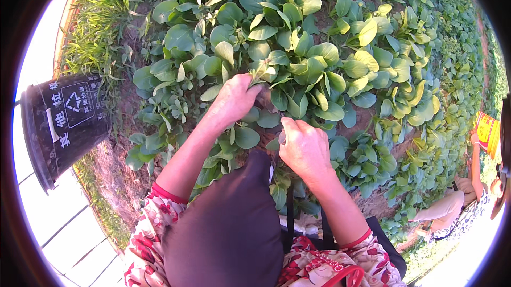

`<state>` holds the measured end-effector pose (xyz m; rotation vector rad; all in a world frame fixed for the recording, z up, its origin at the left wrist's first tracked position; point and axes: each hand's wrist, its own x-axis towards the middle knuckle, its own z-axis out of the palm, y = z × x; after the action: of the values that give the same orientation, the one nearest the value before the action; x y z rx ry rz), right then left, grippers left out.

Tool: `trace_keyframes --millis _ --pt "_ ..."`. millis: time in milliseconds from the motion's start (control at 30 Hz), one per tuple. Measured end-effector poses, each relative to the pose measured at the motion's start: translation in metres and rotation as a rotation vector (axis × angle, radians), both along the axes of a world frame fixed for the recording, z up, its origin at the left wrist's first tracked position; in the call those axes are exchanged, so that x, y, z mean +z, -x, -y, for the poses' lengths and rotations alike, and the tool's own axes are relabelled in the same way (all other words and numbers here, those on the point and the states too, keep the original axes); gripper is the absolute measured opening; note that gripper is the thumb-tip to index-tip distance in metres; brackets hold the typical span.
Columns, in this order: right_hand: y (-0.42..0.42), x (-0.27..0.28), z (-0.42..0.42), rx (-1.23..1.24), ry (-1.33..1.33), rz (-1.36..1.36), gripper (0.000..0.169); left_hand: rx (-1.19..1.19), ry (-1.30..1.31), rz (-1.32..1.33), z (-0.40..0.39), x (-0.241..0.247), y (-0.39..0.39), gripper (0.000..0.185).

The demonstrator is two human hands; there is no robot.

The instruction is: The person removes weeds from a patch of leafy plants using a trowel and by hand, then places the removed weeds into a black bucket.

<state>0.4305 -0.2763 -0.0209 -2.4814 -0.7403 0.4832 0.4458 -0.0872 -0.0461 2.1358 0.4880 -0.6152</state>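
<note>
My left hand [238,97] holds a small green plant [261,72] between thumb and fingers, over the bed of leafy greens [313,69]. Close by on the lower right, my right hand [305,145] is closed around the handle [282,137] of a tool, of which only the handle end shows plainly; its far part near the soil is too hidden to name. Broad leaves surround both hands, and some bare soil shows between the plants.
A black plastic bucket [66,123] with white writing lies tilted at the left, beside grass [96,35] and a pale paved surface [68,223]. At the far right another person [451,211] crouches, a hand at a yellow and red bucket [488,133].
</note>
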Motion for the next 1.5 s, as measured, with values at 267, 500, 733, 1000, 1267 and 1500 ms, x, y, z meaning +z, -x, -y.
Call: trace_keyframes --millis 267,500,733,1000,1267,1500 --pt "-0.058 -0.006 -0.017 0.06 0.081 0.166 0.007 -0.283 -0.556 0.658 -0.027 -0.06 -0.035 0.015" --pt "-0.059 -0.001 -0.013 -0.031 0.122 0.123 0.011 0.589 0.131 0.523 -0.086 -0.08 -0.039 0.033" --pt "-0.06 0.008 -0.04 -0.056 0.146 -0.012 0.01 0.508 0.042 0.375 -0.076 -0.054 -0.039 0.023" --pt "-0.057 0.005 -0.04 -0.179 0.181 -0.136 0.01 -0.136 -0.244 0.34 -0.012 -0.039 -0.048 0.018" --pt "-0.032 -0.033 -0.033 -0.356 -0.006 -0.163 0.021 -0.606 -0.774 0.15 -0.003 -0.083 -0.055 0.022" --pt "-0.035 -0.045 -0.051 -0.358 -0.066 -0.183 0.024 -0.426 -0.808 0.241 -0.012 -0.077 -0.064 0.017"
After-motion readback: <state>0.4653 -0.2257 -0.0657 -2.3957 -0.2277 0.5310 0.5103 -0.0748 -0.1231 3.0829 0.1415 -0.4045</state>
